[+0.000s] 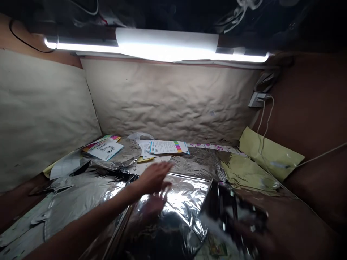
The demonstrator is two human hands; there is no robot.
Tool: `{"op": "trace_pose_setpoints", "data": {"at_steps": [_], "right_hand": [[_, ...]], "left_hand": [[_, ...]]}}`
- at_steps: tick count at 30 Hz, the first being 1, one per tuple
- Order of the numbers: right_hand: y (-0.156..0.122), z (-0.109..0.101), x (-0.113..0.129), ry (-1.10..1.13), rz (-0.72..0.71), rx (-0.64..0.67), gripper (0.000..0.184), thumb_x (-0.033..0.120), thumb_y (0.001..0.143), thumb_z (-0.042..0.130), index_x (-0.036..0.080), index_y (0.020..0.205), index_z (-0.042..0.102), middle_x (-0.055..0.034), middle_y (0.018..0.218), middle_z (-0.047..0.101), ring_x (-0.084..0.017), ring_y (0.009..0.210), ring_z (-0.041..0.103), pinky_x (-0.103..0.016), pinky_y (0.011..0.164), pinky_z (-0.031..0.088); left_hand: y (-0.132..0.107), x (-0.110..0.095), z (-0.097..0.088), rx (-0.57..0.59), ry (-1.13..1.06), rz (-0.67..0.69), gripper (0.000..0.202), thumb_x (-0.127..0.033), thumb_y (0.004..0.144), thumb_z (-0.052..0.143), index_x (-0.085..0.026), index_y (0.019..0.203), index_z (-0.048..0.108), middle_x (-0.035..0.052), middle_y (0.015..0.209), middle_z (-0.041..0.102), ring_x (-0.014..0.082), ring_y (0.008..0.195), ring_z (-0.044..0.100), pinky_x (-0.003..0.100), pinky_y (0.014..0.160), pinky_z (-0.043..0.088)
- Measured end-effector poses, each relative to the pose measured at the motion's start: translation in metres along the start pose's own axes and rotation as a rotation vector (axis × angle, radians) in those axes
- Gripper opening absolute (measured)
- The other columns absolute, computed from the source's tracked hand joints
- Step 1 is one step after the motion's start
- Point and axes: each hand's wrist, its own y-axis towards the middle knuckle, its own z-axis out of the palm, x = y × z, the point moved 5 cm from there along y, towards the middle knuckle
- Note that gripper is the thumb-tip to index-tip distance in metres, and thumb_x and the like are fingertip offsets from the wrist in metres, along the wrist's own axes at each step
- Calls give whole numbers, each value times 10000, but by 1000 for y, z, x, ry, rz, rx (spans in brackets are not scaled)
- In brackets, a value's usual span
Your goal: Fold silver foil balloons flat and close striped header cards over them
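Over a shiny silver foil sheet [187, 195] spread in front of me, my left hand [153, 178] reaches out with its fingers extended and nothing in them. The fingertips are a little blurred, and the hand's reflection shows in the foil below. At the lower right, my right hand [261, 240] is dark and smeared by motion. A raised, crumpled part of the foil [235, 209] moves with it, apparently gripped, though the separate fingers cannot be made out. Beneath that lifted foil, a printed surface [217, 247] partly shows.
Printed cards [169, 147] lie at the back, and a booklet marked 5 [105, 149] at the back left. Yellow sheets [271, 153] rest at the right beneath cords from a wall socket [257, 100]. Scissors [40, 218] lie at the left. A tube light [86, 47] hangs above.
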Motion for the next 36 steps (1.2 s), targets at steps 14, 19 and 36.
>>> {"op": "trace_pose_setpoints", "data": {"at_steps": [14, 19, 36], "right_hand": [[113, -62, 10, 602, -68, -356, 175, 70, 771, 746, 199, 866, 674, 23, 729, 748, -136, 666, 718, -217, 677, 622], [111, -67, 6, 536, 117, -381, 76, 128, 892, 616, 171, 954, 622, -14, 756, 740, -181, 736, 736, -378, 777, 626], [96, -40, 16, 277, 56, -302, 151, 164, 755, 787, 116, 868, 700, -31, 761, 751, -151, 697, 700, -259, 700, 597]], "left_hand": [[67, 71, 19, -55, 150, -46, 472, -66, 935, 390, -254, 1334, 558, 90, 1333, 620, 255, 1234, 577, 379, 961, 486], [6, 1, 32, -42, 88, 233, 465, -138, 944, 463, -253, 1393, 499, 99, 1451, 514, 297, 1358, 453, 449, 1060, 428], [12, -25, 55, 20, -477, 52, 1210, -469, 600, 820, -278, 1561, 109, 153, 1492, 375, 366, 1363, 361, 512, 1106, 325]]}}
